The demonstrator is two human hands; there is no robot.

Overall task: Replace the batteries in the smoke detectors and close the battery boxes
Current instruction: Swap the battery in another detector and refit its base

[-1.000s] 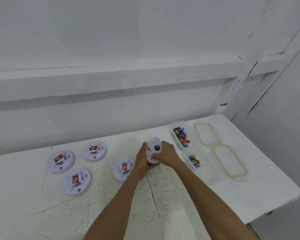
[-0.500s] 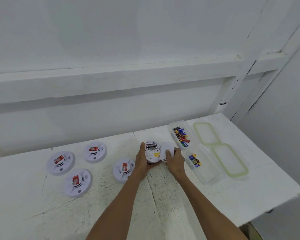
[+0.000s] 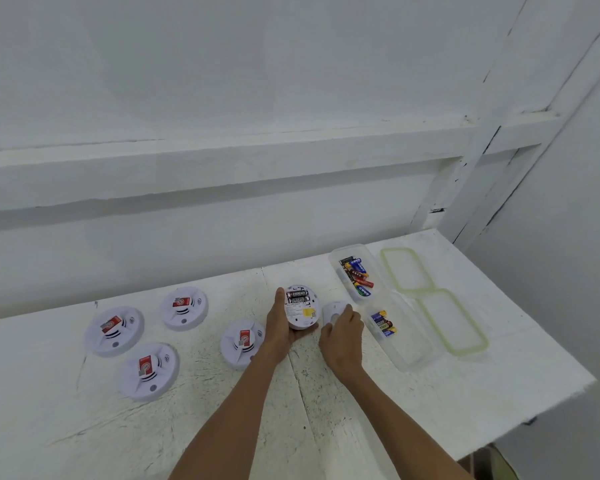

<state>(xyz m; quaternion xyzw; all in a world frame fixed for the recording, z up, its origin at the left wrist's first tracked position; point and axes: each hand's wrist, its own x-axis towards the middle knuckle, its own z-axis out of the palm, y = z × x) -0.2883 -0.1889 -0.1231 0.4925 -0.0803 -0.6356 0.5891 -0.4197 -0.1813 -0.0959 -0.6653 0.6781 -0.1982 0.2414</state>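
Note:
My left hand (image 3: 280, 323) holds a round white smoke detector (image 3: 301, 308) tilted up, its back facing me. Black batteries (image 3: 297, 295) sit in its uncovered compartment at the top. My right hand (image 3: 342, 336) grips the detached round white cover (image 3: 332, 312) just right of the detector, low over the table. Several other white detectors lie face up with red labels: one (image 3: 242, 342) beside my left wrist, three more (image 3: 183, 307) (image 3: 114, 330) (image 3: 149, 370) further left.
Two clear plastic boxes stand right of my hands: the far one (image 3: 355, 271) with several loose batteries, the near one (image 3: 400, 332) with a few. Their green-rimmed lids (image 3: 407, 270) (image 3: 452, 322) lie beside them. The white table (image 3: 499, 393) ends close on the right.
My right hand has pulled the cover off the back of the detector and carried it right and down. The batteries inside now show. My left hand kept hold of the detector.

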